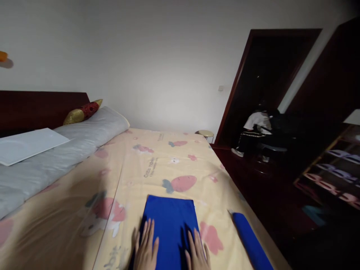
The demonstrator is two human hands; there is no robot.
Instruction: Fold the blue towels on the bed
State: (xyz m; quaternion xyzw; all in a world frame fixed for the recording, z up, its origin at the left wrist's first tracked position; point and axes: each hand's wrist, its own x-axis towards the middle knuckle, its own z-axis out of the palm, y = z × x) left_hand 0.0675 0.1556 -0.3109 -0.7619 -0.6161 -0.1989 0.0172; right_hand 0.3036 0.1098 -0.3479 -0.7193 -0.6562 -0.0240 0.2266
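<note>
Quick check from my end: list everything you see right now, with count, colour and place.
folded cloth: 1, blue, flat on bed, under both hands
rolled cloth: 1, blue, right bed edge
bedsheet: 1, yellow, strawberry print
long pillow: 1, grey, by headboard
small cushion: 1, gold and red, on pillow
flat board: 1, white, on pillow
stool: 1, pale, beyond bed
left hand: flat on folded cloth
right hand: flat on folded cloth

free: bedsheet (157,157) ahead | blocked: rolled cloth (250,240) right, grey bolster (56,153) left

A home bedroom: bed (174,157), pillow (81,131), wooden headboard (33,108)
</note>
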